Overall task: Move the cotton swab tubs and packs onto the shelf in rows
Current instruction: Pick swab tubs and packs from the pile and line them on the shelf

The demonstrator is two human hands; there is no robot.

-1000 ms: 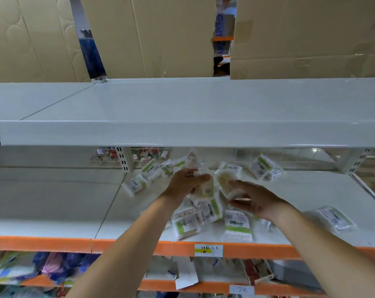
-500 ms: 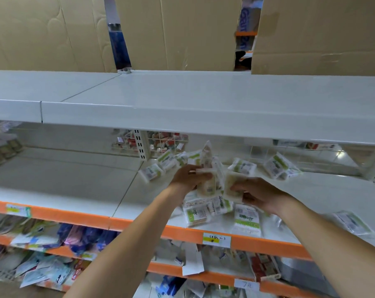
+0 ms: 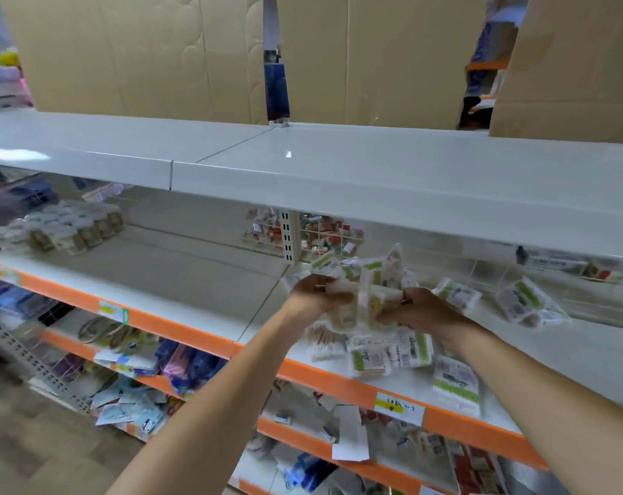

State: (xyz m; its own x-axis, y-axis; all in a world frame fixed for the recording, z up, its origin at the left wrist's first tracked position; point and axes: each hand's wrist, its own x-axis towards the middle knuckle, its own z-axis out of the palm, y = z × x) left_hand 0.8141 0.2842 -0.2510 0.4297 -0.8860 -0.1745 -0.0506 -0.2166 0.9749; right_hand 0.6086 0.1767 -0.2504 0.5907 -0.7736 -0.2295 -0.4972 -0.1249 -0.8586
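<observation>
Both hands, left hand [image 3: 315, 294] and right hand [image 3: 422, 310], now grip the clear plastic cotton swab packs [image 3: 365, 301], fingers curled round them. The bunch has lifted off the white metal shelf [image 3: 210, 280]; rows come next.

White metal top shelf [image 3: 374, 180] spans the view; large cardboard boxes [image 3: 142, 55] stand on it. Below it, orange-edged shelves [image 3: 181, 334] with a price label [image 3: 399, 409]; brownish floor [image 3: 34, 455] lower left.

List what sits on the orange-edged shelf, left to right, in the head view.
Cotton swab tubs → bare shelf → left hand → gripped packs → right hand → loose packs.
</observation>
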